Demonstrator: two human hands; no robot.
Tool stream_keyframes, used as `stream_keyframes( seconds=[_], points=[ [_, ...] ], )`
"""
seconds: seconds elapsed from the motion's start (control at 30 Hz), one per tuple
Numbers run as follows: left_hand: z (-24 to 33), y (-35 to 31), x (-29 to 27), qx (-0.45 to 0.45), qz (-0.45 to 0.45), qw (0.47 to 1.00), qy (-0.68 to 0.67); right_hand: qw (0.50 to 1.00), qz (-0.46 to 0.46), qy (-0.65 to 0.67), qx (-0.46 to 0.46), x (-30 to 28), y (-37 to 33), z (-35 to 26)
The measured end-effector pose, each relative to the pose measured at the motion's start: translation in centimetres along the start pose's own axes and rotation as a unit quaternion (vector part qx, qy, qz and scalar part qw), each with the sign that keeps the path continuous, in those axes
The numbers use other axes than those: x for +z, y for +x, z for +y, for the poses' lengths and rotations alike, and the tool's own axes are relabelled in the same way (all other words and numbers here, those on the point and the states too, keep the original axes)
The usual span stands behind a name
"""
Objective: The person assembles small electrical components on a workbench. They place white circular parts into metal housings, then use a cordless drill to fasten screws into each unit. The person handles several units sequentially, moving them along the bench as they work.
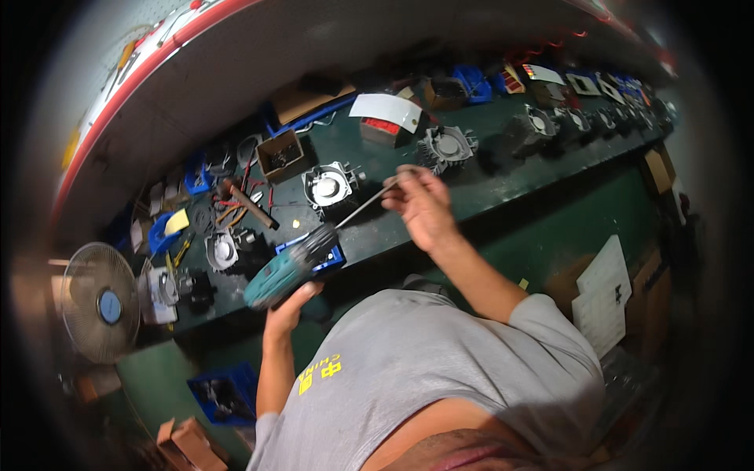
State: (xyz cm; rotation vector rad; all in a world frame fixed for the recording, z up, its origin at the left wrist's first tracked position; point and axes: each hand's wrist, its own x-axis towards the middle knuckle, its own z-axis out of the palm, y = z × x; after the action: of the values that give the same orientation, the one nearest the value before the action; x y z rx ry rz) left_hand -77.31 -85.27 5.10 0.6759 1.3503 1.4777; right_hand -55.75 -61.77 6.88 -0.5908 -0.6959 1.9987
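Note:
My left hand (292, 308) is closed round the handle of a teal and black power screwdriver (281, 275), held over the bench's front edge. From its chuck a long thin driver bit (365, 205) slants up to the right. At the far end of that bit, the fingers of my right hand (424, 206) are pinched together; whatever lies between them is too small to make out. Just behind the bit stands a motor-like metal housing (328, 187) with a round silver centre. A similar housing (448, 147) sits beyond my right hand.
A hammer (250, 206) and pliers lie left of the housing, beside a cardboard box (283, 155) of small dark parts. More housings (224, 251) stand along the green bench (503, 184). A fan (100, 302) is at the left; a blue tray (334, 257) lies under the screwdriver.

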Motion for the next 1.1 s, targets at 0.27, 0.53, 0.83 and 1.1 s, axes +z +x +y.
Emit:
stream_keyframes(
  seconds=[0.27,0.53,0.83,1.1],
  points=[
    [-0.3,7.9,10.2,-0.037,-0.083,0.996,0.02,0.995,0.052,-0.013,-0.088,-7.4,0.8,-9.9],
    [-1.8,12.2,12.9,-0.082,-0.151,0.985,-0.025,0.989,0.114,-0.017,-0.094,-8.9,-0.3,-12.7],
    [-3.2,16.6,21.1,-0.12,-0.281,0.951,-0.046,0.955,0.232,-0.052,-0.18,-12.4,-6.0,-18.7],
    [-3.6,19.5,34.0,-0.116,-0.362,0.925,0.02,0.932,0.262,-0.005,-0.251,-20.9,-9.6,-25.6]
  ],
)
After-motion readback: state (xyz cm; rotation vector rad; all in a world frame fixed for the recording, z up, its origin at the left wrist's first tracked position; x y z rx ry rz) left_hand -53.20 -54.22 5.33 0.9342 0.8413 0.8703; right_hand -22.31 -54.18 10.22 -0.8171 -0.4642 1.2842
